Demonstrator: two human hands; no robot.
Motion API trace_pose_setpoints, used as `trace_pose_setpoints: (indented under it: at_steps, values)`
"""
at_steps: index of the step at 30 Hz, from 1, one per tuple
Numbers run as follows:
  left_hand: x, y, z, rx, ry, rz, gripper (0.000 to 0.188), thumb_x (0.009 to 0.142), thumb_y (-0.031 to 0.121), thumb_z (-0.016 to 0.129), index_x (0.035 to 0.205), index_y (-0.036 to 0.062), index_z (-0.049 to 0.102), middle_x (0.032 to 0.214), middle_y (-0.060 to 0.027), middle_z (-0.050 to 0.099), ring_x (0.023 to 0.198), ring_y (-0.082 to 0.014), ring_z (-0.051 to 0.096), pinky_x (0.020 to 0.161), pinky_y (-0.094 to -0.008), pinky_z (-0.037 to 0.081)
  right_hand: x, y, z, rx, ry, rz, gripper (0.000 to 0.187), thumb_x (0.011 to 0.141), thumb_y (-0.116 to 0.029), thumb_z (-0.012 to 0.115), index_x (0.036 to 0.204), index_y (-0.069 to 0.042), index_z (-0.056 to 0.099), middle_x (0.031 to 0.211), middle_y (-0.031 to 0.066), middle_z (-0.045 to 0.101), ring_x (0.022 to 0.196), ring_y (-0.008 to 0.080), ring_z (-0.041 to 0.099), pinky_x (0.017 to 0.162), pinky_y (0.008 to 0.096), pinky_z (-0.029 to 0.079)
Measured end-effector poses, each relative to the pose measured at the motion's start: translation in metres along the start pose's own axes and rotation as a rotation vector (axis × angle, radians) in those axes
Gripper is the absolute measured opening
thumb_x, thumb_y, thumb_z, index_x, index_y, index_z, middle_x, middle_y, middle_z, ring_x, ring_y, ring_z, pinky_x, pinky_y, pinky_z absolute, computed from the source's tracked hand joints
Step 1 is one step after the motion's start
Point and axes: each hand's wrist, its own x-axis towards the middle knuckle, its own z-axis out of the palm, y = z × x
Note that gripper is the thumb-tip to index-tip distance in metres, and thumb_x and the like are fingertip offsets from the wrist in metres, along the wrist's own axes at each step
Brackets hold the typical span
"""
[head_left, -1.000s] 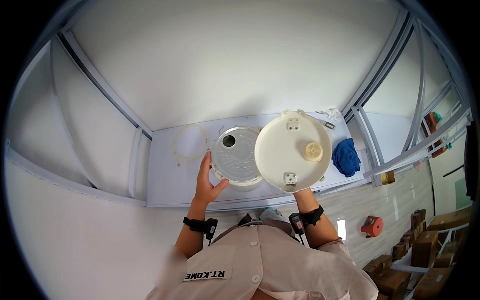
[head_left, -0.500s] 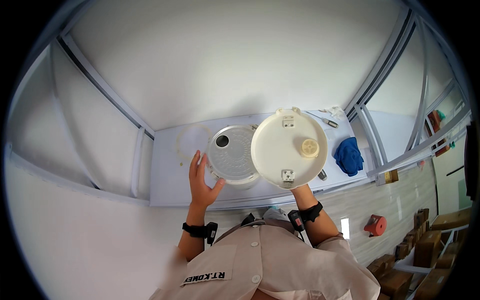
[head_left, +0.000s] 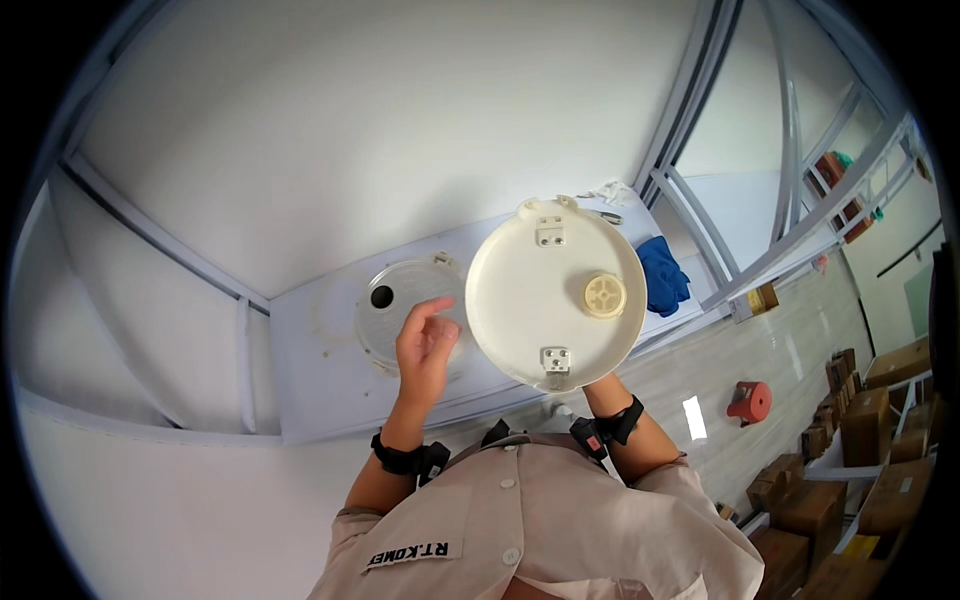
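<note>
A round cream plastic lid [head_left: 530,310], its hollow inside facing up, is raised above the table. My right hand [head_left: 602,390] grips it at the near right edge; most of the fingers are hidden beneath. Inside the lid are a yellowish round vent cap [head_left: 604,295] and two metal brackets [head_left: 556,360], one near, one far. My left hand [head_left: 428,345] is empty, fingers partly bent and apart, just left of the lid. Under and beyond it, a round silver metal plate [head_left: 380,330] with a dark hole sits on the table, partly covered by this hand.
The white table [head_left: 310,400] stands against a wall, between metal frame posts. At its right lie a blue cloth [head_left: 662,275], a crumpled white cloth or paper [head_left: 610,192] and a partly hidden tool handle [head_left: 608,216]. A red stool [head_left: 749,402] and cardboard boxes [head_left: 810,490] are on the right.
My left hand has left the plate's near left edge and moved right toward the lid, its fingers bending. The lid looks closer and larger. The whole view has turned and shifted.
</note>
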Motion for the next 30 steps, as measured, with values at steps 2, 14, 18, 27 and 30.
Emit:
trace_pose_setpoints:
  at_steps: [2, 14, 18, 27, 30]
  values:
    - [0.011, 0.002, 0.021, -0.139, -0.044, -0.126, 0.047, 0.102, 0.012, 0.063, 0.146, -0.0022, 0.056, 0.139, -0.0131, 0.065, 0.120, -0.0234, 0.065, 0.101, -0.0357, 0.051, -0.005, -0.006, -0.007, -0.044, 0.004, -0.012, 0.039, 0.111, -0.034, 0.057, 0.140, -0.008, 0.058, 0.122, 0.0085, 0.070, 0.106, 0.0185, 0.068, 0.088, 0.0355, 0.057]
    - [0.036, -0.031, 0.147, -0.943, -0.203, -0.626, 0.058, 0.102, 0.019, 0.056, 0.153, -0.0062, 0.046, 0.147, -0.0231, 0.061, 0.136, -0.0365, 0.060, 0.115, -0.0502, 0.049, -0.033, -0.085, -0.073, -0.689, -0.011, -0.249, 0.034, 0.112, -0.031, 0.057, 0.135, -0.007, 0.062, 0.115, 0.0078, 0.072, 0.100, 0.0155, 0.069, 0.082, 0.0318, 0.056]
    - [0.030, -0.032, 0.184, -0.981, -0.078, -0.654, 0.059, 0.101, 0.020, 0.055, 0.153, -0.0059, 0.046, 0.148, -0.0216, 0.061, 0.135, -0.0363, 0.061, 0.115, -0.0508, 0.049, -0.030, -0.132, -0.104, -0.915, 0.042, -0.408, 0.033, 0.112, -0.031, 0.057, 0.133, -0.007, 0.063, 0.112, 0.0076, 0.072, 0.097, 0.0145, 0.069, 0.080, 0.0306, 0.056]
    - [0.007, -0.021, 0.216, -0.664, 0.210, -0.518, 0.055, 0.095, 0.008, 0.061, 0.148, -0.0039, 0.051, 0.138, -0.0192, 0.066, 0.123, -0.0317, 0.068, 0.105, -0.0438, 0.056, -0.057, -0.205, -0.073, -1.125, 0.040, -0.296, 0.036, 0.102, -0.034, 0.072, 0.122, -0.005, 0.065, 0.083, 0.0016, 0.066, 0.069, 0.0126, 0.063, 0.062, 0.0272, 0.050]
    - [-0.009, -0.025, 0.220, -0.520, 0.227, -0.439, 0.044, 0.093, 0.003, 0.064, 0.136, -0.0043, 0.062, 0.124, -0.0150, 0.073, 0.109, -0.0249, 0.072, 0.097, -0.0384, 0.058, -0.060, -0.203, -0.064, -1.478, -0.058, -0.315, 0.044, 0.093, -0.036, 0.081, 0.121, -0.005, 0.066, 0.084, 0.0062, 0.068, 0.066, 0.0196, 0.066, 0.061, 0.0319, 0.053]
